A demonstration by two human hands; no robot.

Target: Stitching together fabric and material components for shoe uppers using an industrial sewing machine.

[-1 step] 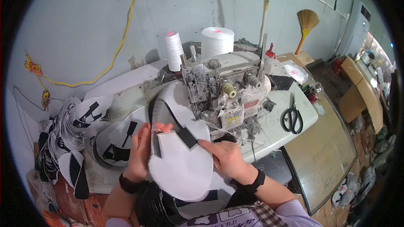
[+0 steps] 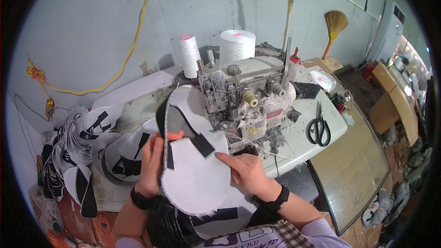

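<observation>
A white padded fabric piece [image 2: 197,179] with a black strip [image 2: 202,145] lies before me, its far end at the sewing machine [image 2: 248,96]. My left hand [image 2: 154,163] is closed round its left edge, with fingertips showing over the top. The index finger of my right hand [image 2: 250,172] presses on the piece just beside the strip's end; the other fingers curl at its right edge, partly hidden. More white and black pieces [image 2: 225,222] are stacked on my lap beneath it.
Piles of similar pieces [image 2: 66,154] lie to the left. Black-handled scissors [image 2: 318,128] rest on the table right of the machine. Behind it stand a thin thread cone [image 2: 189,57] and a wide thread cone [image 2: 237,48]. A glass-topped surface [image 2: 353,170] is at the right.
The fabric piece has slid slightly away from me, toward the machine, and its left edge has shifted a little left. My left fingers have moved slightly with it; my right hand stays put.
</observation>
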